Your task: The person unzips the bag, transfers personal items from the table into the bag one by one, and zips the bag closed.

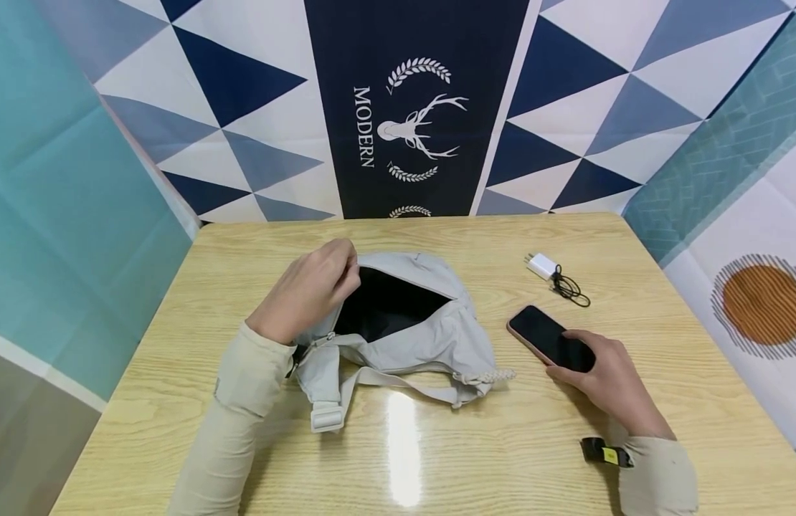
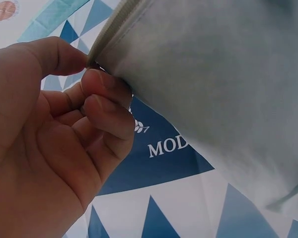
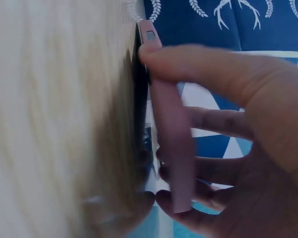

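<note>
We note the right hand (image 1: 598, 373) gripping a phone (image 1: 543, 333) by its long edges, thumb on one side, fingers opposite, dark screen up; whether the phone touches the table (image 1: 469, 459) we cannot tell. The left hand (image 1: 310, 290) pinches a pale grey bag (image 1: 430, 344) by the edge of its gaping opening; the bag lies between both grips. Beyond the right grip we see a white charger (image 1: 541, 266), black cable (image 1: 569, 288) against it.

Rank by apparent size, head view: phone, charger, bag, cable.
1. Bag
2. Phone
3. Charger and cable, unranked: the cable spreads wider but is thin, so it's unsure.
</note>
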